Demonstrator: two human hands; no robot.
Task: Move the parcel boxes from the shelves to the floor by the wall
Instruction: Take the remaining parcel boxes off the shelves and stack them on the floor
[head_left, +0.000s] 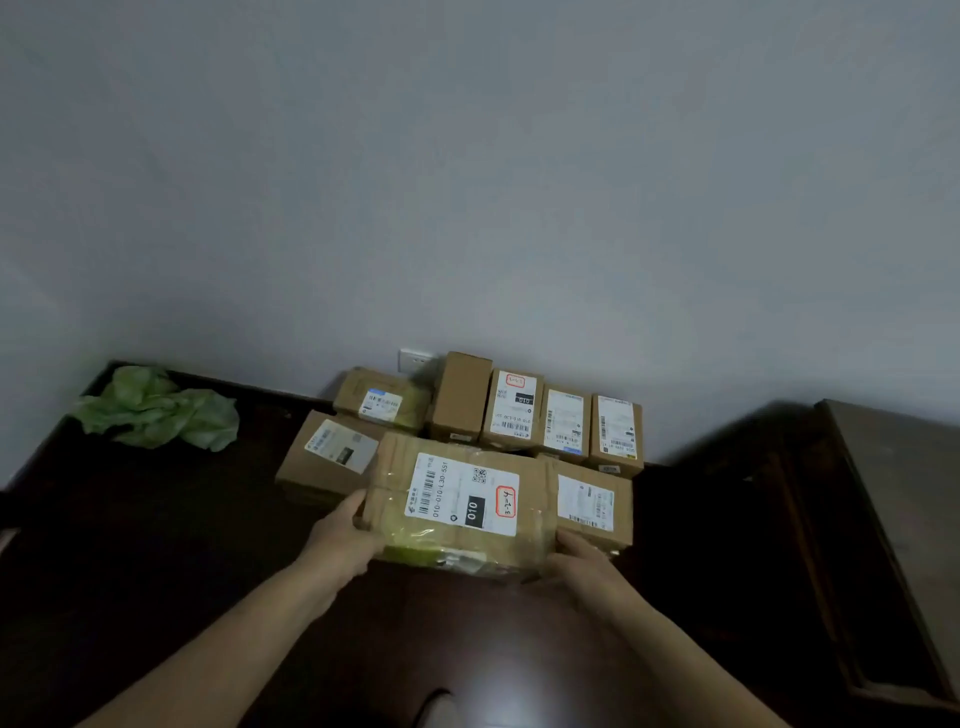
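Observation:
A taped cardboard parcel box (395, 488) with a white "010" shipping label lies low over the dark floor, in front of a cluster of other parcels. My left hand (345, 530) grips its left end and my right hand (582, 564) holds its right near corner. Behind it, several cardboard boxes (511, 410) with labels stand in a row against the wall. Another flat box (324, 457) lies to the left and one more box (595, 504) sits at the right, partly hidden by the held parcel.
A crumpled green plastic bag (156, 408) lies on the floor at the left by the wall. A white wall socket (413, 359) sits low behind the boxes. A dark wooden cabinet (893, 519) stands at the right. The dark glossy floor (156, 545) spreads out in front.

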